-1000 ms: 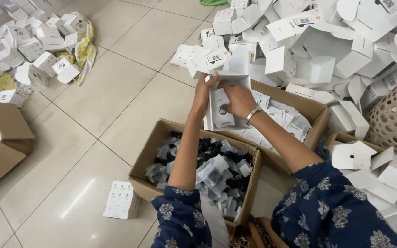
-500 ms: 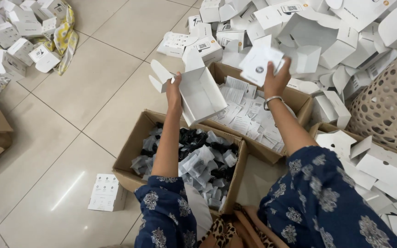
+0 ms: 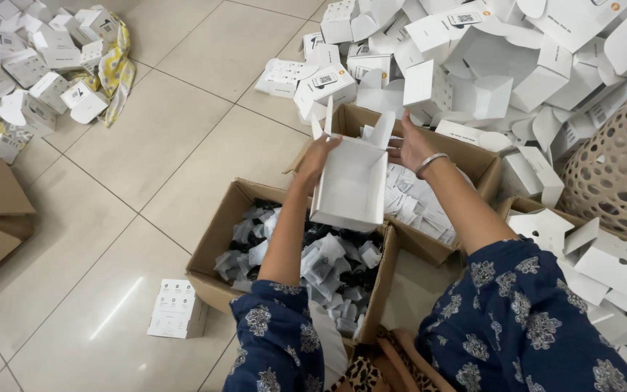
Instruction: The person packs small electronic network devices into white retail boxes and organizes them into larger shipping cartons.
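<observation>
White open-topped carton (image 3: 350,185) held up over two brown cardboard boxes (image 3: 219,239), left hand (image 3: 318,158) gripping its left wall, right hand (image 3: 409,144) loosely open at its flapped top edge, one box of dark bagged parts (image 3: 328,265) beneath, heaped white cartons (image 3: 488,65) beyond.

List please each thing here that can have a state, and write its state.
white box: open, flaps up
left hand: gripping white box's edge
right hand: open, at the top flap
near carton: open, holds dark bagged parts
far carton: open, holds white leaflets
small box on floor: closed
</observation>
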